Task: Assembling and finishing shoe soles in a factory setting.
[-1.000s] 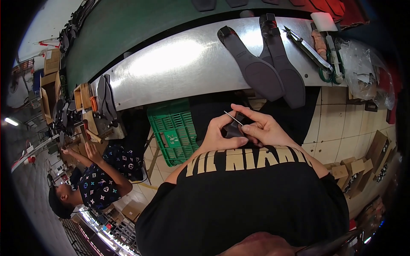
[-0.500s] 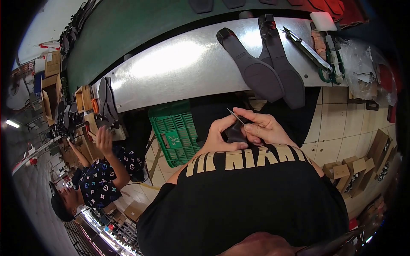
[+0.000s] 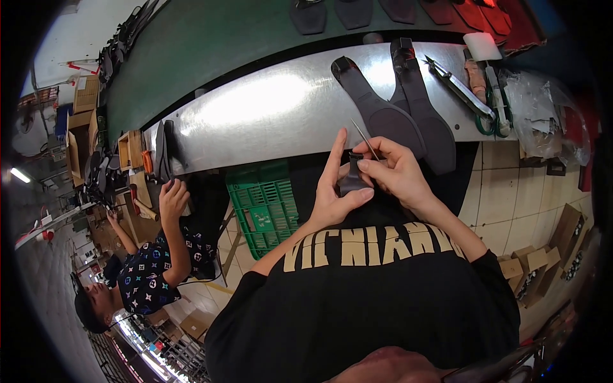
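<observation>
My left hand (image 3: 337,191) holds a small dark, smooth-sided piece (image 3: 351,182) between thumb and palm, its index finger stretched upward. What exactly the piece is cannot be made out. My right hand (image 3: 399,171) pinches a thin, pointed metal tool (image 3: 363,135) between thumb and fingers, its tip pointing up and to the left beyond the piece. Just past my hands, two dark grey square-toed shoe soles with heels (image 3: 391,124) lie partly over each other on the metal worktop (image 3: 255,118), their toes overhanging its near edge.
Farther right lie a utility knife (image 3: 463,89), green-handled scissors (image 3: 499,105), a white block (image 3: 482,46) and a clear plastic bag (image 3: 543,118). More soles (image 3: 354,13) line the green surface (image 3: 211,38). A green crate (image 3: 263,210) stands below; a co-worker (image 3: 150,268) sits left.
Both my hands have moved slightly up, toward the worktop. The left index finger has straightened, and the metal tool has lifted and stands more upright. The co-worker's near hand has lowered.
</observation>
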The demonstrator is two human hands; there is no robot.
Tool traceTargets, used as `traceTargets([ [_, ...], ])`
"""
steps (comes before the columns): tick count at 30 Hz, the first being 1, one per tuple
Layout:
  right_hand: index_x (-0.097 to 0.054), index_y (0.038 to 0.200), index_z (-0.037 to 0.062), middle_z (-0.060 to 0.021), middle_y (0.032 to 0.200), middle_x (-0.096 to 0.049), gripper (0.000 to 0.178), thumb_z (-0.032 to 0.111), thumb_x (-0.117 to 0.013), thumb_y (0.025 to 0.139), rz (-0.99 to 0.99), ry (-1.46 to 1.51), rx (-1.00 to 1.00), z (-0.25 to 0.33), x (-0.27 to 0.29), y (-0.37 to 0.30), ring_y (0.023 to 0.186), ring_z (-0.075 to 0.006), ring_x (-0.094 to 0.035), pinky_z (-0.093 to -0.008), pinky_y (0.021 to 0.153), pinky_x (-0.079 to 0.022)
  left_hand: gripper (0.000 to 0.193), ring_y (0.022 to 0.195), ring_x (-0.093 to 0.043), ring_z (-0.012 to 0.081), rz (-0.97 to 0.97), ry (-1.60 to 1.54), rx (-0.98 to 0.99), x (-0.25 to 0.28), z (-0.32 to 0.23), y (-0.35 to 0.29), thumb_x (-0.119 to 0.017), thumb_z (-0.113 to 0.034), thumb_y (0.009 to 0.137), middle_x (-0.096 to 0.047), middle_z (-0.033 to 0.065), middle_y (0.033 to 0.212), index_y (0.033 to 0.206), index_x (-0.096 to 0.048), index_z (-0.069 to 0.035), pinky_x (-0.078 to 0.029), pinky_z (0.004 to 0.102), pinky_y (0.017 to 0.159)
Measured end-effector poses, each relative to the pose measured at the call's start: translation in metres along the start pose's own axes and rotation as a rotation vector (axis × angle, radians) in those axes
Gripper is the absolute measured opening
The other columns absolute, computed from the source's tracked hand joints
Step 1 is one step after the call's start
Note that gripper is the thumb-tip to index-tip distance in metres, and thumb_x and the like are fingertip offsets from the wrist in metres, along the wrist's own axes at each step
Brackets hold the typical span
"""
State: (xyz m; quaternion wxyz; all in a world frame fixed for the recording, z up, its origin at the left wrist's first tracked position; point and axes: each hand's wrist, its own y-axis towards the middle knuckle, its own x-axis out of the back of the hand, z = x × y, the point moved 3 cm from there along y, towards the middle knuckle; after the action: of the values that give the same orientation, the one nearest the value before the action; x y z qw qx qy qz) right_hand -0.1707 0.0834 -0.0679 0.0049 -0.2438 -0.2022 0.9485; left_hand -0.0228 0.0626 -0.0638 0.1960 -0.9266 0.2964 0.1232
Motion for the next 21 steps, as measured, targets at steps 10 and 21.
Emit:
traceTargets([
  [10, -0.063, 0.116, 0.0037, 0.0037, 0.085, -0.061, 0.023, 0.012, -0.063, 0.095, -0.076, 0.164, -0.123, -0.009, 0.0, 0.011, 0.065, -0.0001, -0.051, -0.0164, 0.052, -0.037, 0.078, 0.101, -0.061, 0.0144, -0.045, 0.035, -0.069, -0.003, -0.002, 0.013, -0.069, -0.005, 0.083, -0.06, 0.0101, 0.115, 0.15, -0.029, -0.005, -0.048, 0.0267, 0.088],
  [21, -0.064, 0.114, 0.0031, 0.0021, 0.091, -0.063, 0.02, 0.013, -0.06, 0.096, -0.062, 0.159, -0.103, -0.006, -0.001, 0.008, 0.075, -0.0013, -0.056, -0.0167, 0.059, -0.042, 0.066, 0.104, -0.058, 0.0144, -0.041, 0.075, -0.12, -0.007, 0.003, 0.013, -0.072, -0.004, 0.08, -0.056, 0.0106, 0.118, 0.136, -0.038, -0.004, -0.048, 0.028, 0.091],
])
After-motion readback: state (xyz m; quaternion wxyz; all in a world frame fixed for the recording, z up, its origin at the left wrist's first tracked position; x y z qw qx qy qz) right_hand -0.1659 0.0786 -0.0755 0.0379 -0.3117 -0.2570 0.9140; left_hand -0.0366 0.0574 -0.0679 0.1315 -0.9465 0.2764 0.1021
